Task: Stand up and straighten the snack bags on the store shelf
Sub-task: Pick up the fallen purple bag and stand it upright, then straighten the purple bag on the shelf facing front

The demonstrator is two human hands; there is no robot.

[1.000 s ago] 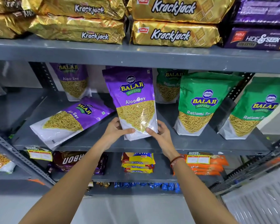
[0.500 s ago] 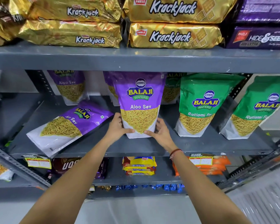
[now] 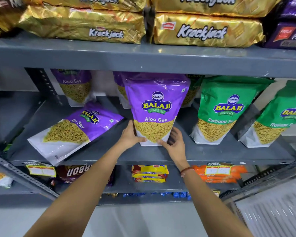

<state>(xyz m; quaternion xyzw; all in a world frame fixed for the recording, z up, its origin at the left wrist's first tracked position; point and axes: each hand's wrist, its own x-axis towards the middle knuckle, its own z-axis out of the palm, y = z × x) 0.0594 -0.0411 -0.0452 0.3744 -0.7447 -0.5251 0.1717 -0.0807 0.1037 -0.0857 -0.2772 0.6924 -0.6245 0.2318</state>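
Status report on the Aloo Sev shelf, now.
Left hand and right hand grip upright Aloo Sev bag at its base. Fallen Aloo Sev bag lies flat, left. Nothing in the way.

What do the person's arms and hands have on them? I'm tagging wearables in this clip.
Both forearms are bare, with no sleeves in view. The right wrist carries a thin red-brown thread band. The left hand and right hand show no gloves, rings or watch.

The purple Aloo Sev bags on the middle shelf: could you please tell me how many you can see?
4: one upright bag between both hands, one lying flat at left, one standing at back left, and one partly hidden behind the held bag. More may be hidden.
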